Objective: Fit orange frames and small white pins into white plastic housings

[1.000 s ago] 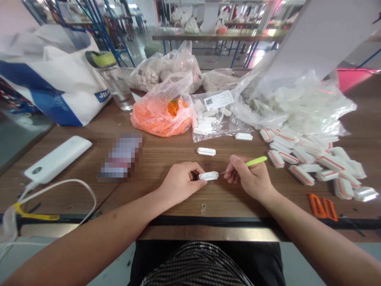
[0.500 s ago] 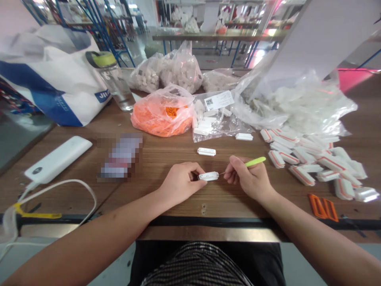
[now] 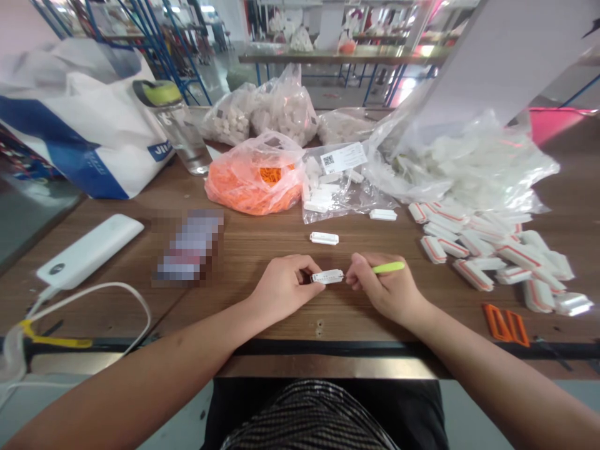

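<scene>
My left hand (image 3: pixel 285 287) pinches a small white oblong plastic piece (image 3: pixel 327 276) at its left end, just above the wooden tabletop (image 3: pixel 262 312). My right hand (image 3: pixel 382 289) grips a thin pick with a yellow-green handle (image 3: pixel 389 267). The pick's fine metal tip meets the right end of the white piece, though my fingers hide most of the shaft. A matching white piece (image 3: pixel 324 238) lies on the table just beyond my hands.
Red-striped white pieces (image 3: pixel 478 250) lie heaped at right, below a large clear bag (image 3: pixel 469 162). Orange scissors-like parts (image 3: pixel 505 325) are near them. Further back are an orange-filled bag (image 3: pixel 253 178), a labelled bag (image 3: pixel 328 187), a water bottle (image 3: pixel 180 128), and a white power bank (image 3: pixel 90 251) with cable.
My right hand has moved left, closer to the white piece. The pick's handle now lies flatter, and its tip is at the piece's end. My left hand has barely moved.
</scene>
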### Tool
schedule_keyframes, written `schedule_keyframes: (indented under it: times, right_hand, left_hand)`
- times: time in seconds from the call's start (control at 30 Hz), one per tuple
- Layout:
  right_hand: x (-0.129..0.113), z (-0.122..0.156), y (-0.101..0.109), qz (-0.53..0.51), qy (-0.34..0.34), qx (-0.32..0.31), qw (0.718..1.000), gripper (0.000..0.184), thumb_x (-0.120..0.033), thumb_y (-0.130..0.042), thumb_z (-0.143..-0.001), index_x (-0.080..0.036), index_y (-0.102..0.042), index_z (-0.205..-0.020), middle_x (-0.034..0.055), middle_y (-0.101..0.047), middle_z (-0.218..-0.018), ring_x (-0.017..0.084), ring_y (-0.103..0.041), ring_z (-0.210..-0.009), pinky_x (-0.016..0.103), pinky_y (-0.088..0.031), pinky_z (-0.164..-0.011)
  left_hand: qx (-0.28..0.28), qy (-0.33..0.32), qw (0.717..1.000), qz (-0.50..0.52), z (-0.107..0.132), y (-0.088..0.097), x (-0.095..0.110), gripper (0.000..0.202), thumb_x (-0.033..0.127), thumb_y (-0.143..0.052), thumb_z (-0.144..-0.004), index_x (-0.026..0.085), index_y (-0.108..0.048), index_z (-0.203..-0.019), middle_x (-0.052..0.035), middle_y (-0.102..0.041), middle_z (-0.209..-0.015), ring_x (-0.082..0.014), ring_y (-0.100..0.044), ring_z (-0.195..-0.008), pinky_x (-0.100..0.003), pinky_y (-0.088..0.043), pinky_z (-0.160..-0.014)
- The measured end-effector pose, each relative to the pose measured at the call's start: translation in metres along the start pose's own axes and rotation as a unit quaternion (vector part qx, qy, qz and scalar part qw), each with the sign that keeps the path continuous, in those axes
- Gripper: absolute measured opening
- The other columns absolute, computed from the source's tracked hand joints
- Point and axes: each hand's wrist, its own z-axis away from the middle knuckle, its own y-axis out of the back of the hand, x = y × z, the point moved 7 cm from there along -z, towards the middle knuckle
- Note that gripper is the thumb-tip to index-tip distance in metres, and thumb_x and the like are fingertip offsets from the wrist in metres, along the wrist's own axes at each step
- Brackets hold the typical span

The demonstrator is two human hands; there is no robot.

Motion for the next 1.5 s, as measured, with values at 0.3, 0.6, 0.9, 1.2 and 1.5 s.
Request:
schedule_keyframes:
  times: [0.3, 0.6, 0.9, 1.2, 1.5]
  right_hand:
    - [0.009, 0.001, 0.005, -0.075, -0.047, 0.040, 0.995, 0.046, -0.042, -0.045, -0.093, -0.017, -0.061, -0.059, 0.0023, -0.063, -0.053, 0.010, -0.056, -0.042, 0.021, -0.044, -0.041]
    - [0.016, -0.002, -0.003, -0.095, -0.089, 0.012, 0.991, 0.047, -0.047, -0.046, -0.092, -0.016, -0.060, -0.059, 0.0023, -0.062, -0.053, 0.010, -0.057, -0.043, 0.021, -0.045, -0.042]
    - [0.002, -0.023, 0.027, 0.288, 0.036, 0.016, 0.957, 0.027, -0.032, -0.047, -0.093, -0.019, -0.066, -0.080, 0.0064, -0.069, -0.081, 0.018, -0.064, -0.076, 0.028, -0.046, -0.064]
    - [0.041, -0.030, 0.062, 0.506, -0.046, -0.078, 0.858, 0.039, -0.001, -0.048, -0.077, -0.017, -0.072, -0.102, 0.0111, -0.070, -0.100, 0.024, -0.063, -0.096, 0.030, -0.046, -0.074]
    - [0.040, -0.008, 0.096, 0.395, -0.019, -0.044, 0.917, 0.039, -0.010, -0.043, -0.086, -0.018, -0.068, -0.115, 0.0088, -0.071, -0.107, 0.021, -0.065, -0.095, 0.030, -0.047, -0.079]
  left_hand:
    - [-0.004, -0.002, 1.000, 0.007, 0.001, 0.000, -0.001, 0.007, 0.022, -0.069, -0.073, 0.022, -0.070, -0.079, 0.0044, -0.057, -0.060, -0.0097, -0.048, -0.052, -0.023, -0.039, -0.055]
    - [-0.010, 0.004, 1.000, -0.003, 0.000, 0.001, 0.002, 0.006, 0.022, -0.069, -0.073, 0.020, -0.068, -0.079, 0.0040, -0.058, -0.063, -0.0093, -0.048, -0.052, -0.024, -0.038, -0.055]
    - [0.015, -0.052, 0.990, -0.129, 0.006, -0.005, 0.013, 0.037, 0.027, -0.065, -0.076, 0.025, -0.059, -0.113, -0.0011, -0.065, -0.095, -0.0176, -0.061, -0.075, -0.031, -0.047, -0.068]
    - [-0.023, -0.086, 0.984, -0.152, 0.007, -0.010, 0.017, 0.019, 0.028, -0.054, -0.090, 0.024, -0.062, -0.107, -0.0031, -0.062, -0.100, -0.0187, -0.061, -0.082, -0.033, -0.048, -0.073]
    - [-0.005, -0.047, 0.999, 0.025, -0.002, 0.006, -0.003, 0.026, 0.034, -0.054, -0.089, 0.021, -0.062, -0.109, -0.0051, -0.068, -0.104, -0.0183, -0.062, -0.086, -0.032, -0.049, -0.076]
